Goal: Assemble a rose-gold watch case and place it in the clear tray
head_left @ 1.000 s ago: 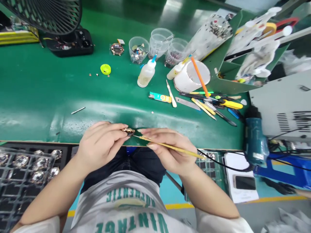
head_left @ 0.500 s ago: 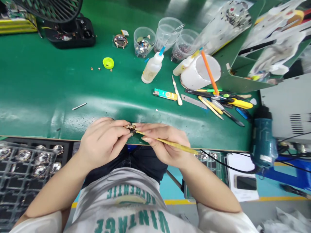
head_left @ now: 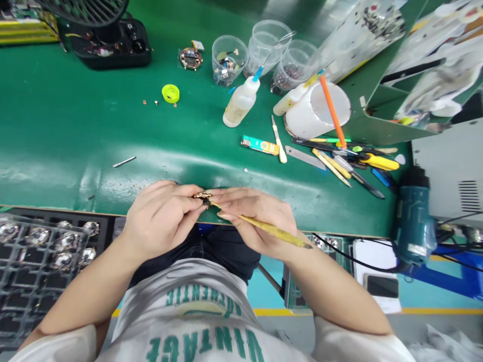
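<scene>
The glossy green tabletop (head_left: 56,125) carries a black plastic fan base (head_left: 115,56), a round lime-green cap (head_left: 171,101), a slim silver metal rod (head_left: 124,162), a translucent plastic squeeze bottle (head_left: 239,105), three clear plastic cups (head_left: 216,64) and a white cylindrical tub (head_left: 302,123).

- Worktop (head_left: 56,120) was green.
- Thin tool (head_left: 272,230) was yellow, its end dark.
- Small workpiece (head_left: 204,195) was gold and black.
- Round cap (head_left: 176,93) was yellow-green.
- Shirt (head_left: 181,274) was light grey, green-lettered.

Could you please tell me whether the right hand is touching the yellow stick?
Touching: the head view plainly shows the right hand gripping the yellow stick, its rear end near the wrist.
</scene>
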The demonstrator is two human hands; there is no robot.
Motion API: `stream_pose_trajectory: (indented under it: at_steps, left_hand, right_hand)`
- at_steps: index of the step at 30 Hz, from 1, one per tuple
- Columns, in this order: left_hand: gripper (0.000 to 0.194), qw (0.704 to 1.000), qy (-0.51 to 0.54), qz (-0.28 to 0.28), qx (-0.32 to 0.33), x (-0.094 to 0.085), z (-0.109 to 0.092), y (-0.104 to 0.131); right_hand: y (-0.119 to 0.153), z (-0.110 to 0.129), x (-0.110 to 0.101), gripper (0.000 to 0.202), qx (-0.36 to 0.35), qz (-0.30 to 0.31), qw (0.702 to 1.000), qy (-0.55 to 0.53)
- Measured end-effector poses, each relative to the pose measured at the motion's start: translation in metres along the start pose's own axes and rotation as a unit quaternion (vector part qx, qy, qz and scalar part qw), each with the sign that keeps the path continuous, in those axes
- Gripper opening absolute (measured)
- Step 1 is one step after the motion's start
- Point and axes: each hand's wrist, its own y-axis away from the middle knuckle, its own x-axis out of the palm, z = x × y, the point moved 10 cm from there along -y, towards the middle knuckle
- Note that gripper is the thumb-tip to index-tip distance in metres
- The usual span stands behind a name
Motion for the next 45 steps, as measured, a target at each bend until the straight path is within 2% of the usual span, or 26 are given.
stream_pose_trajectory:
  at_steps: [7, 20, 27, 35, 38, 40, 42, 44, 45]
  left_hand:
    - [0.022, 1.0, -0.011, 0.002, 0.0, 0.001, 0.0, 0.0]
    - [0.026, 1.0, 0.005, 0.001, 0.016, 0.002, -0.001, 0.003]
    - [0.028, 1.0, 0.025, 0.008, 0.007, 0.003, 0.003, 0.005]
    - [0.025, 1.0, 0.01, 0.001, 0.003, 0.002, 0.001, 0.003]
    - [0.023, 1.0, 0.004, 0.001, 0.001, 0.002, 0.002, 0.004]
    - [0.021, 1.0, 0.007, 0.0, -0.005, 0.002, 0.004, 0.004]
    - [0.018, 1.0, 0.012, 0.0, -0.021, 0.002, 0.007, 0.003]
    - [0.014, 0.999, 0.024, 0.005, -0.046, 0.002, 0.011, 0.001]
    - [0.014, 0.998, 0.035, 0.001, -0.06, 0.0, 0.012, 0.001]
  right_hand:
    - [-0.003, 0.0, 0.002, 0.023, 0.011, 0.025, 0.999, 0.017]
    - [-0.009, -0.001, 0.003, 0.021, 0.001, 0.071, 0.997, -0.009]
    - [-0.007, -0.001, 0.003, 0.028, -0.005, 0.037, 0.999, 0.009]
    - [-0.007, -0.005, 0.005, 0.024, 0.008, 0.044, 0.999, 0.005]
    - [-0.008, -0.006, 0.006, 0.023, 0.015, 0.023, 1.0, -0.006]
    - [-0.007, -0.005, -0.004, 0.02, 0.027, -0.027, 0.999, -0.016]
    - [0.0, -0.004, -0.028, 0.015, 0.048, -0.103, 0.994, 0.004]
    - [0.011, -0.004, -0.058, 0.015, 0.089, -0.148, 0.98, 0.1]
    - [0.017, -0.005, -0.071, 0.018, 0.115, -0.144, 0.965, 0.186]
